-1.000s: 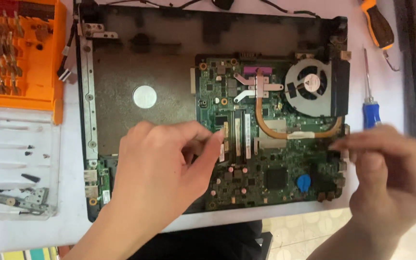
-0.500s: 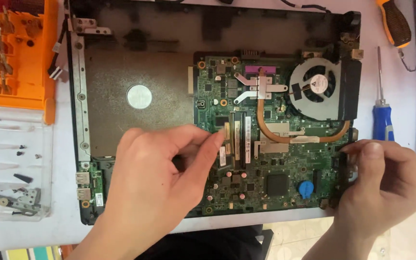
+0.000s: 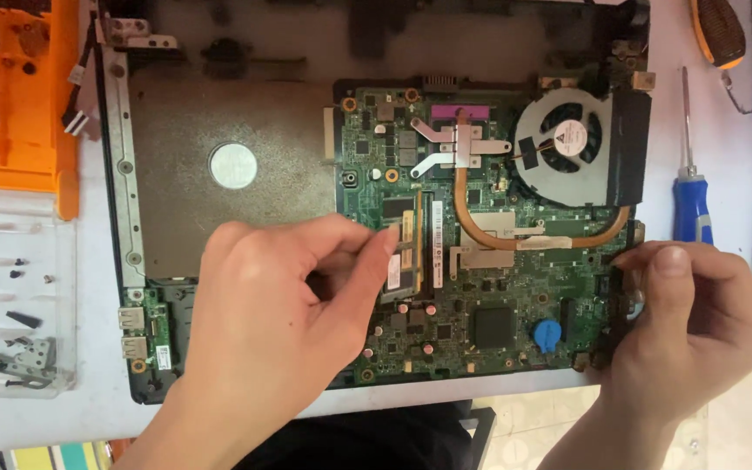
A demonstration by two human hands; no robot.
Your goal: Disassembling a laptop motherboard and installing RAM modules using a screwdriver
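An opened laptop base (image 3: 219,96) lies on the white table with its green motherboard (image 3: 498,305) exposed on the right half. My left hand (image 3: 280,322) rests over the board's left edge, thumb and forefinger pinched at the memory module (image 3: 404,261). At the board's right edge my right hand (image 3: 689,331) grips the dark chassis rim beside the side ports. A round cooling fan (image 3: 572,144) and a copper heat pipe (image 3: 480,231) sit above the hands. A blue round cell (image 3: 548,335) shows between them.
An orange parts organiser (image 3: 10,96) stands at the far left, above a clear plastic tray (image 3: 10,322) holding screws and a metal hinge. A blue-handled screwdriver (image 3: 692,191) and an orange-handled tool (image 3: 720,30) lie right of the laptop. The table's front edge runs under my wrists.
The view has shifted so the laptop sits lower and larger in frame. My right hand has moved in from mid-air onto the chassis's right edge; my left hand stays pinched at the memory module.
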